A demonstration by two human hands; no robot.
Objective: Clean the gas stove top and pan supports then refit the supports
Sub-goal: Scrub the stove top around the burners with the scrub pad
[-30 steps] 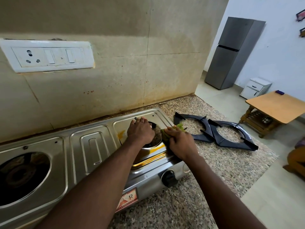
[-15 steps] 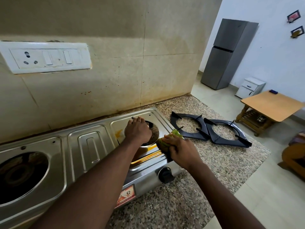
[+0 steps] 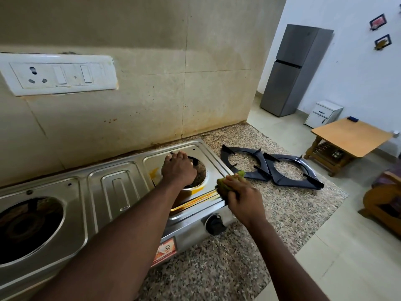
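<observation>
A steel two-burner gas stove [image 3: 117, 187] sits on the granite counter, both burners bare. My left hand [image 3: 179, 169] rests palm-down over the right burner opening, covering most of it. My right hand [image 3: 240, 194] is closed around a green scrub pad [image 3: 224, 185], pressed on the stove's right front corner beside yellow residue [image 3: 195, 199]. Two black pan supports [image 3: 245, 162] [image 3: 293, 172] lie flat on the counter to the right of the stove, overlapping at one corner.
The left burner well [image 3: 28, 229] is dark and open. A black knob [image 3: 214, 223] sticks out of the stove front. A white switch plate [image 3: 58, 73] hangs on the stained tile wall. Past the counter edge stand a grey fridge [image 3: 293, 70] and a wooden table [image 3: 349, 136].
My right hand has slid the scrub pad toward the stove's front right edge. My left hand stays on the right burner. The view has shifted slightly left.
</observation>
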